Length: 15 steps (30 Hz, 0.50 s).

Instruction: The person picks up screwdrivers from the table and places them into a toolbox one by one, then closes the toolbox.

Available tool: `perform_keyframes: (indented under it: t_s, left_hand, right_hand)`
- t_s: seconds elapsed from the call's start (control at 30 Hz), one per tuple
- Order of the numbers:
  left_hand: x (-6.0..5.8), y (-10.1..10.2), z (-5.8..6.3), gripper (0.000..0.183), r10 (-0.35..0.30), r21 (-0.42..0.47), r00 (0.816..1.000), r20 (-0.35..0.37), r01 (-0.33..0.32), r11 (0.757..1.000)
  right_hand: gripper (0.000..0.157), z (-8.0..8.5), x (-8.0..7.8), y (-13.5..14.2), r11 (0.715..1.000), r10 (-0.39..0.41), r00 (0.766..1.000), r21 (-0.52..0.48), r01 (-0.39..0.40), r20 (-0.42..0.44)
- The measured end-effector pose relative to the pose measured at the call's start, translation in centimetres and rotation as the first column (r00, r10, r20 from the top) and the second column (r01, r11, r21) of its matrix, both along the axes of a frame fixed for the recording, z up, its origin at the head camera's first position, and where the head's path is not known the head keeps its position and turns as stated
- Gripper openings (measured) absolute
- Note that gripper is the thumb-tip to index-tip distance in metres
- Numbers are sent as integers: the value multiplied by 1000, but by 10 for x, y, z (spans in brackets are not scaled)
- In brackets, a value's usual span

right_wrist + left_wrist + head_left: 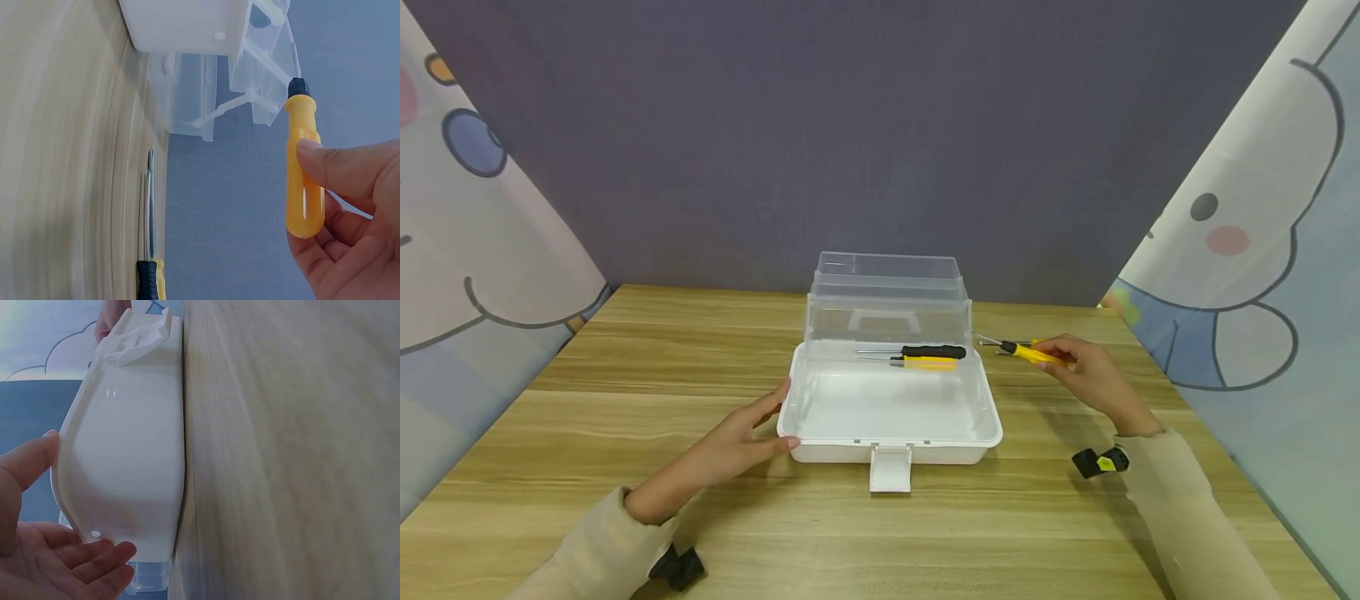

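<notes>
A white toolbox (891, 457) stands on the table with its clear lid (887, 287) raised at the back. Inside, near the rear, lie a black-handled screwdriver (933, 352) and a yellow-handled one (929, 364). My left hand (737, 439) rests against the box's left end, thumb on the front corner and fingers spread along the side. To the right of the box, my right hand (1090, 377) pinches a yellow screwdriver (304, 169) by its handle, between thumb and fingers. Its shaft points toward the lid, above the table.
Below the right hand, a black-handled screwdriver (147, 278) and a yellow-handled one (160, 281) lie side by side on the wooden table (715, 333). The box's white latch (891, 471) hangs down in front. A dark grey wall (880, 150) rises behind the table.
</notes>
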<state>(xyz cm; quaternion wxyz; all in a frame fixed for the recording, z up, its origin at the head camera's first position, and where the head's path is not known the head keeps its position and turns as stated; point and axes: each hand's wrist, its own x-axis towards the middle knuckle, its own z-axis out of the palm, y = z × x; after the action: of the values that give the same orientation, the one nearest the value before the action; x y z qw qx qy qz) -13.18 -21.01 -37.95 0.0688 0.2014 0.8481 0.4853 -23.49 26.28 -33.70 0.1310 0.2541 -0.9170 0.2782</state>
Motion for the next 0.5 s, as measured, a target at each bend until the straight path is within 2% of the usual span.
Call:
perform_keyframes:
  t_s: [0.5]
  left_hand:
    - [0,-1,0,84,4,-4,1000,3,-4,1000]
  right_hand:
    - [22,-1,0,-12,997,69,997,-20,-70,-41]
